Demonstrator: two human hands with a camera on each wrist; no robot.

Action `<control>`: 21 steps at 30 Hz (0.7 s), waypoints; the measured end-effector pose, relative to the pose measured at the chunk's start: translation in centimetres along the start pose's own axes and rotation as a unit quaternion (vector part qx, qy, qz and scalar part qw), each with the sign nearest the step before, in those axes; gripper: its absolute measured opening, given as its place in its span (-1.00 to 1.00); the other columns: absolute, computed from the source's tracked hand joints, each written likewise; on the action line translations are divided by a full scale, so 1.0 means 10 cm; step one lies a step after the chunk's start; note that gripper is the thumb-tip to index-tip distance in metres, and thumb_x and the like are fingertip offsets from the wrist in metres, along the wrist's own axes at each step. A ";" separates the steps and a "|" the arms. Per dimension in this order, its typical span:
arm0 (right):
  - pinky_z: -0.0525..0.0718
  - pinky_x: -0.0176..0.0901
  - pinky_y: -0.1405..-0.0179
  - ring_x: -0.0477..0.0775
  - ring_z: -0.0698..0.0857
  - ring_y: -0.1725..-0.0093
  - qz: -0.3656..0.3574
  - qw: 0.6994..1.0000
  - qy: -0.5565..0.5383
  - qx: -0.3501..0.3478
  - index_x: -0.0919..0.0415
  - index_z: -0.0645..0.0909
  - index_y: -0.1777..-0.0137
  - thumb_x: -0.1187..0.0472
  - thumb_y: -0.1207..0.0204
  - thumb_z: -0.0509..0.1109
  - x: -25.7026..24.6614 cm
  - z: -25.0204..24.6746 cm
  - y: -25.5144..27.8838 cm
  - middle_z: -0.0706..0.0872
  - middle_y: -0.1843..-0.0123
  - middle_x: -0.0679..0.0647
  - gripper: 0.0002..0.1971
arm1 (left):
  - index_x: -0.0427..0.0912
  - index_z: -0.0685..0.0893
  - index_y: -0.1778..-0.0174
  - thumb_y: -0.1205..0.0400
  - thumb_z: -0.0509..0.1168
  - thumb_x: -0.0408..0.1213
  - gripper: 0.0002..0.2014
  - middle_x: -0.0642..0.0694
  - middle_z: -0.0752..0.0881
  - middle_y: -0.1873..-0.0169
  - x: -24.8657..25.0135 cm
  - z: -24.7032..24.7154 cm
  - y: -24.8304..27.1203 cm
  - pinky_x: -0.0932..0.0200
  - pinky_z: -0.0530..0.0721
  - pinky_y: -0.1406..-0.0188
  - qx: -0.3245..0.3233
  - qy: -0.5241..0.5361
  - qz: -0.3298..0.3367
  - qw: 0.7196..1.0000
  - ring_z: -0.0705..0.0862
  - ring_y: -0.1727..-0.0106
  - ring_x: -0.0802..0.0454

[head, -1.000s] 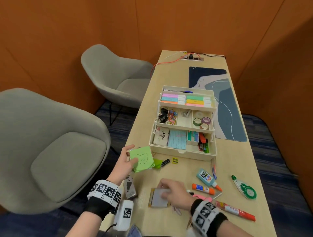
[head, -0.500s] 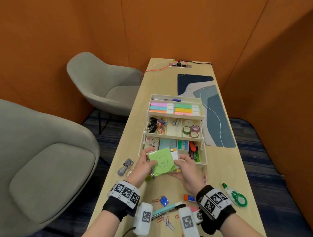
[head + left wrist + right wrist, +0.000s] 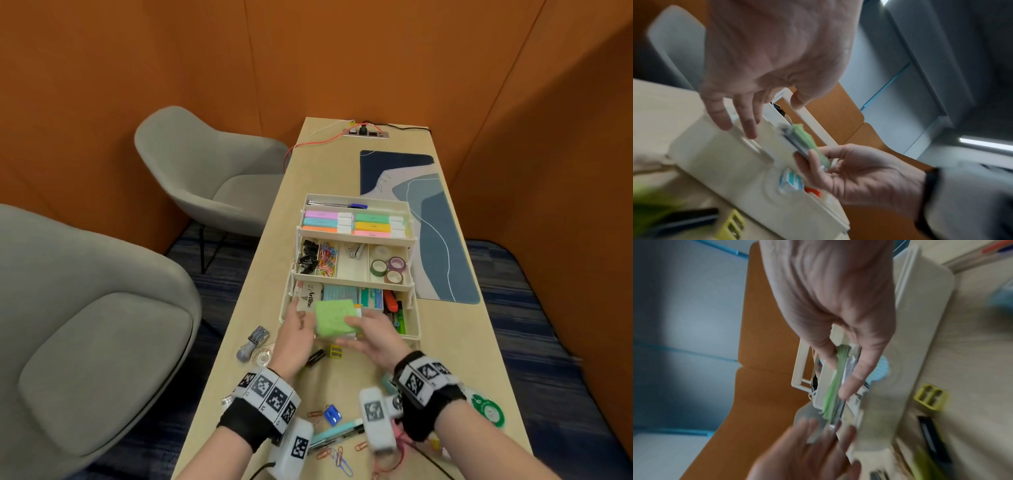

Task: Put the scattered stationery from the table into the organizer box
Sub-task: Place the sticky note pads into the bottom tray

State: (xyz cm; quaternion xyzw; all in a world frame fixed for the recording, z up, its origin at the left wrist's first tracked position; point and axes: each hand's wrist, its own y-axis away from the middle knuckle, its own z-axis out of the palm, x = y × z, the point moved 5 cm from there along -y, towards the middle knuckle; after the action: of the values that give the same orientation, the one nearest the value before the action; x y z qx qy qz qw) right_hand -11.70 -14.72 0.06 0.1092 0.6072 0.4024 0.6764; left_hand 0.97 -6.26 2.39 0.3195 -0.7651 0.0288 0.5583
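Centrally, your right hand [image 3: 371, 337] pinched a stack of note pads [image 3: 335, 317], green pad uppermost, over the front edge of the organizer box [image 3: 412, 330]. In the right wrist view the thumb lay along one flat face of the stack and the fingers [image 3: 823, 352] along the other, so that the stack was seen edge-on between them; the grip was narrow, no wider than the stack itself. Your left hand [image 3: 297, 330] stood just beside the stack's left edge with its fingers straight and slightly spread; the left wrist view showed its fingertips [image 3: 749, 128] at the box's front wall, holding nothing, though blur hid whether they touched it.

The box sat in the middle of the table [image 3: 455, 342], its three tiers stepped back and open: highlighters [image 3: 354, 223] in the far tier, binder clips, paper clips [image 3: 327, 258] and tape rolls [image 3: 390, 269] in the middle tier, and a marker box [image 3: 310, 296], a blue pad and small packets in the near tier, below the held stack.

Loose stationery lay on the table near you: a yellow sharpener [image 3: 336, 351] and a black marker [image 3: 315, 357] just in front of the box, a stamp [image 3: 252, 343] and a clear tape roll [image 3: 263, 357] to the left, a blue sharpener [image 3: 332, 414], pens [image 3: 337, 435] and scattered paper clips between your wrists, and a green correction tape [image 3: 488, 411] at the right.
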 end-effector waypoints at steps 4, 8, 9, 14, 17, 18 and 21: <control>0.81 -0.04 0.30 0.20 0.75 0.24 0.008 0.992 0.057 0.111 0.41 0.27 -0.50 0.46 -0.58 0.29 -0.24 -0.04 -0.36 0.42 -0.47 0.27 -0.50 | -0.04 0.36 -0.49 -0.74 0.08 -0.22 -0.63 -0.08 0.53 -0.38 -0.05 -0.15 -0.02 0.04 0.47 -0.38 0.041 -0.036 0.060 0.997 0.51 -0.33 0.06; 0.80 -0.01 0.19 0.24 0.80 0.18 0.004 0.950 0.236 0.205 0.40 0.37 -0.39 0.39 -0.55 0.30 -0.26 0.00 -0.62 0.53 -0.39 0.33 -0.59 | -0.03 0.50 -0.33 -0.73 0.10 -0.25 -0.73 0.02 0.58 -0.24 -0.05 -0.13 0.00 0.17 0.52 -0.23 0.034 -0.101 0.123 0.987 0.54 -0.16 0.20; 0.79 -0.03 0.23 0.26 0.80 0.13 0.002 0.939 0.266 0.217 0.41 0.42 -0.33 0.37 -0.54 0.32 -0.25 0.01 -0.66 0.59 -0.31 0.34 -0.63 | -0.02 0.51 -0.30 -0.72 0.10 -0.24 -0.75 0.05 0.58 -0.23 -0.05 -0.11 -0.01 0.12 0.53 -0.27 0.031 -0.112 0.136 0.984 0.55 -0.16 0.20; 0.75 0.03 -0.03 0.27 0.77 -0.01 -0.015 0.929 0.299 0.216 0.45 0.51 -0.29 0.30 -0.52 0.36 -0.17 0.06 -0.83 0.69 -0.19 0.33 -0.63 | 0.05 0.57 -0.23 -0.73 0.06 -0.18 -0.76 0.15 0.58 -0.14 -0.09 0.01 -0.11 -0.02 0.43 -0.35 0.011 -0.219 0.173 0.960 0.51 -0.22 0.18; 0.69 0.11 -0.16 0.28 0.72 -0.10 -0.018 0.916 0.349 0.196 0.43 0.48 -0.31 0.25 -0.55 0.31 -0.15 0.08 -0.87 0.66 -0.21 0.32 -0.63 | 0.04 0.56 -0.28 -0.74 0.01 -0.19 -0.72 0.11 0.57 -0.21 -0.03 0.10 -0.21 0.06 0.36 -0.36 -0.006 -0.289 0.191 0.938 0.47 -0.29 0.13; 0.67 0.06 -0.16 0.28 0.69 -0.14 -0.016 0.907 0.377 0.188 0.42 0.46 -0.31 0.23 -0.59 0.27 -0.15 0.09 -0.85 0.65 -0.21 0.30 -0.64 | 0.02 0.55 -0.31 -0.74 0.00 -0.19 -0.70 0.09 0.57 -0.22 -0.01 0.14 -0.25 0.05 0.35 -0.36 -0.016 -0.316 0.193 0.929 0.47 -0.29 0.11; 0.65 -0.02 -0.07 0.29 0.69 -0.14 -0.009 0.869 0.462 0.178 0.37 0.43 -0.29 0.11 -0.66 0.16 -0.16 0.12 -0.80 0.67 -0.18 0.29 -0.65 | -0.03 0.55 -0.34 -0.74 -0.03 -0.19 -0.65 -0.02 0.58 -0.21 0.00 0.31 -0.41 -0.06 0.35 -0.36 -0.069 -0.399 0.187 0.895 0.48 -0.29 0.00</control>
State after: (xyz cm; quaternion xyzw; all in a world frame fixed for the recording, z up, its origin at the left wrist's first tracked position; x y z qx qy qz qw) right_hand -7.21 -20.61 -3.55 0.0241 0.9127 0.2860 0.2908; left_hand 0.54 -10.79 -0.05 0.1158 -0.9694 -0.0499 0.2108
